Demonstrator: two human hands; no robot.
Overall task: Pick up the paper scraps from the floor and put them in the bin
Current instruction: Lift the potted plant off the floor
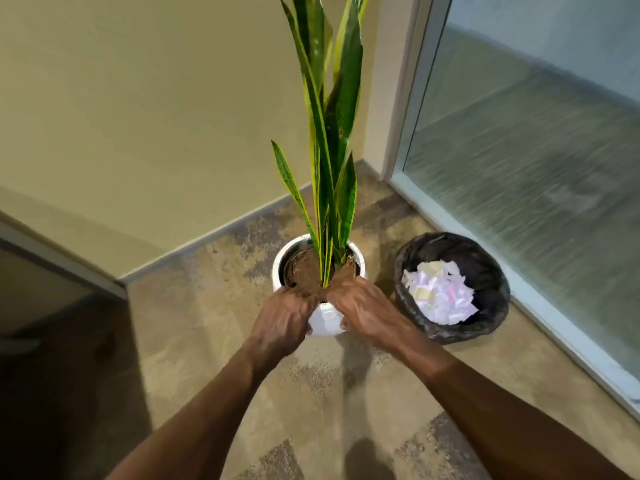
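A round bin (pixel 415 271) lined with a black bag stands on the floor at the right. White and pale paper scraps (pixel 440 296) fill its bottom. To its left stands a white plant pot (pixel 325 317) with a tall snake plant. My left hand (pixel 284 317) grips the pot's near rim on the left. On the right side of that rim my right hand (pixel 363 310) grips it too, fingers over the soil. No loose scraps show on the floor.
The pot stands in a corner between a beige wall (pixel 138 116) and a frosted glass panel (pixel 536 150) on the right. A dark piece of furniture (pixel 52 306) is at the left. Mottled tan carpet (pixel 242 393) lies under my arms.
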